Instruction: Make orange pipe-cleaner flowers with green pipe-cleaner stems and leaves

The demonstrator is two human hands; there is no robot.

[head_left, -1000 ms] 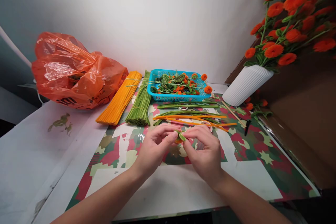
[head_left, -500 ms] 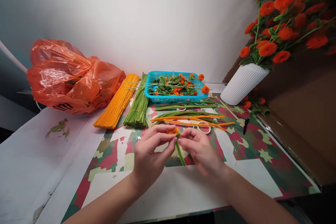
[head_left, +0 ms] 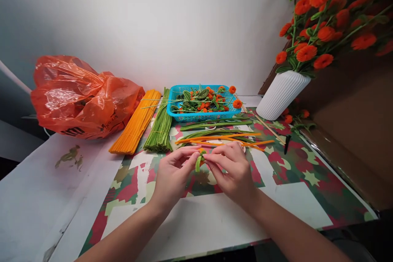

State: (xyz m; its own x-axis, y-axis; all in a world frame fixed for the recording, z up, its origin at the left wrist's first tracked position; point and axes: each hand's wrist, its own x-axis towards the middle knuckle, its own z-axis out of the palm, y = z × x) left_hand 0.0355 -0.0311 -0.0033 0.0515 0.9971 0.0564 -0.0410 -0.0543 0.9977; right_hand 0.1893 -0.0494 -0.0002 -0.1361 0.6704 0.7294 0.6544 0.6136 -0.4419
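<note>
Over the front half of the table, my left hand (head_left: 173,174) pinches a small orange pipe-cleaner flower, mostly hidden by the fingers. A green pipe cleaner (head_left: 198,165) is bent against the flower, and its short end hangs down between the hands. My right hand (head_left: 235,170) meets the left from the other side, thumb and forefinger closed on the green pipe cleaner near the flower. Just behind my fingers lie loose orange pipe cleaners (head_left: 259,143) and green pipe cleaners (head_left: 215,124).
A blue basket (head_left: 202,118) of orange flowers and green leaves stands at the back. Left of it are bundles of green (head_left: 158,131) and yellow-orange pipe cleaners (head_left: 135,123), then an orange plastic bag (head_left: 82,98). A tilted white vase (head_left: 282,94) of orange flowers stands at right.
The green pipe cleaner hung long and fairly straight below the flower; now only a short bent end shows. Both hands have shifted slightly left, and my right hand has turned.
</note>
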